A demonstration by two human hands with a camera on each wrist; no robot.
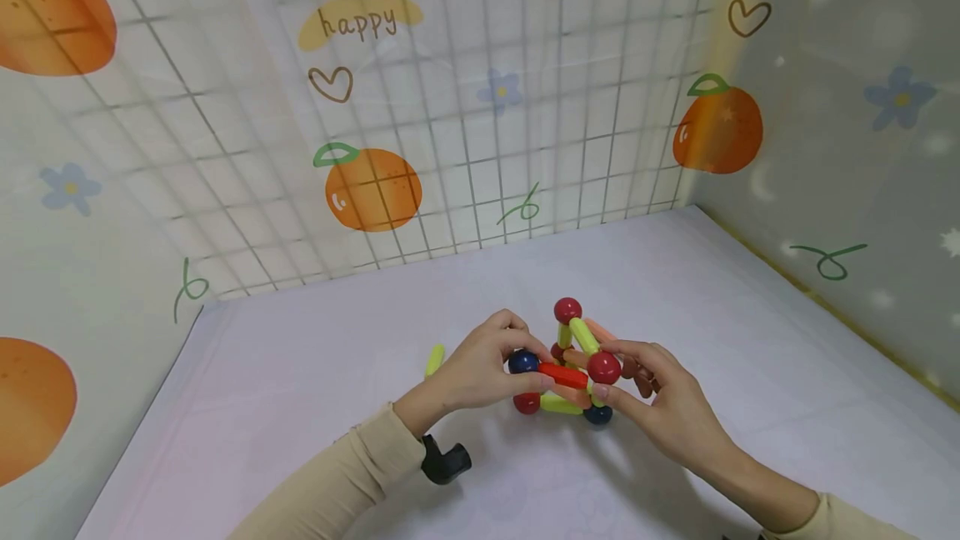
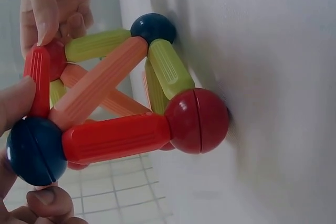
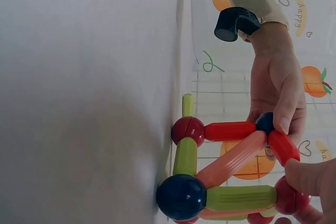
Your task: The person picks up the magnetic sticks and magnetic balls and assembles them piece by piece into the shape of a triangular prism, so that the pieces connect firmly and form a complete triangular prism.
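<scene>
A frame of magnetic rods and balls stands on the table, with lime rods, orange rods and red and dark blue balls. My left hand grips its upper blue ball, the thumb lying along the top red rod. At that rod's other end, my right hand pinches a red ball between thumb and fingers. A second red rod runs from the held blue ball down to a lower red ball. Another blue ball forms a bottom corner.
A loose lime rod lies on the table behind my left wrist. A black wrist-camera mount juts from the left sleeve. Behind the table hangs a curtain printed with oranges; a wall panel rises at right.
</scene>
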